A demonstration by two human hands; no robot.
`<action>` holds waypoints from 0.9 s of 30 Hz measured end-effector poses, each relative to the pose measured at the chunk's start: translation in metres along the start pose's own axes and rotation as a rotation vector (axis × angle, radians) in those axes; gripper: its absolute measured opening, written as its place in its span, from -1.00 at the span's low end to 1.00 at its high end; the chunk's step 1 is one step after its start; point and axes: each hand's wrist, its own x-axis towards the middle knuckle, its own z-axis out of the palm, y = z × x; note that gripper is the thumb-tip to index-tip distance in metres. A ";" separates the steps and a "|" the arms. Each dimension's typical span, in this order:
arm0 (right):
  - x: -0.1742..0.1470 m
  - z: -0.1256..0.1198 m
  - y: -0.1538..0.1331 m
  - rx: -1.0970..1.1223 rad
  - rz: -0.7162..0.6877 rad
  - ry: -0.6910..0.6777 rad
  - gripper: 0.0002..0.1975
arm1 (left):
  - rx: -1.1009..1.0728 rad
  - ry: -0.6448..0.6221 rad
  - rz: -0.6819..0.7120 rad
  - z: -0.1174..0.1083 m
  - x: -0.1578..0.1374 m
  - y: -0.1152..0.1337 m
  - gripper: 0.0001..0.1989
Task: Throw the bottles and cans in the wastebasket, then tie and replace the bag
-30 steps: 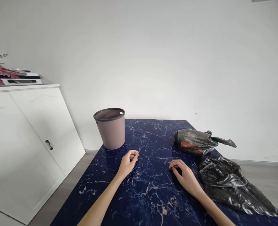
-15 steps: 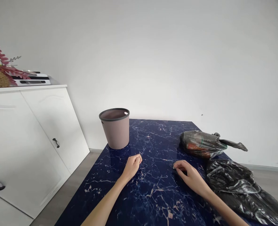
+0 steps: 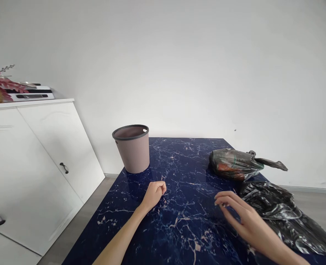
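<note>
Marbled tabletop (image 3: 185, 165) supports a bin (image 3: 134, 154); right of it, a bag (image 3: 234, 162), probably knotted to contain its load, crumpled plastic (image 3: 273, 202), loosely spread right hand (image 3: 248, 221); left hand (image 3: 153, 193) curled closed before the bin

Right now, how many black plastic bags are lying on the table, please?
2. The knotted bag lies on the right side of the table; the crumpled bag lies nearer, partly behind the right hand. Others beneath them could be hidden.
</note>
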 end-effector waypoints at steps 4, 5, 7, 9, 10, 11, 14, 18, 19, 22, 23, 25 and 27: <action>-0.011 -0.048 0.022 -0.195 0.019 0.176 -0.72 | 0.019 -0.012 0.006 0.000 0.001 0.002 -0.69; -0.015 -0.060 0.030 -0.242 0.046 0.216 -0.71 | 0.024 -0.013 0.008 0.000 0.001 0.002 -0.69; -0.024 -0.081 0.049 -0.331 0.128 0.273 -0.66 | 0.033 -0.013 0.016 0.000 0.002 0.004 -0.68; -0.035 -0.100 0.071 -0.404 0.230 0.300 -0.59 | 0.042 -0.011 0.027 -0.001 0.002 0.005 -0.69; -0.041 -0.107 0.083 -0.428 0.277 0.302 -0.56 | 0.048 -0.010 0.035 -0.001 0.003 0.005 -0.69; -0.047 -0.112 0.094 -0.440 0.320 0.299 -0.54 | 0.054 -0.008 0.044 -0.001 0.003 0.006 -0.70; -0.062 -0.118 0.122 -0.409 0.415 0.257 -0.50 | 0.083 0.005 0.081 -0.001 0.003 0.008 -0.71; -0.074 -0.105 0.140 -0.399 0.391 0.223 -0.50 | 0.164 0.085 0.164 -0.002 -0.001 0.021 -0.58; -0.076 -0.100 0.142 -0.412 0.372 0.233 -0.51 | 0.193 0.124 0.196 -0.005 -0.002 0.028 -0.54; -0.078 -0.083 0.146 -0.444 0.320 0.240 -0.52 | 0.296 0.309 0.280 -0.027 0.000 0.055 -0.69; -0.079 -0.078 0.148 -0.452 0.297 0.231 -0.52 | 0.326 0.391 0.297 -0.040 0.003 0.066 -0.79; -0.080 -0.069 0.152 -0.462 0.243 0.201 -0.51 | 0.384 0.567 0.311 -0.071 0.012 0.087 -0.87; -0.082 -0.063 0.156 -0.466 0.199 0.167 -0.53 | 0.546 0.773 0.339 -0.107 0.024 0.104 -0.73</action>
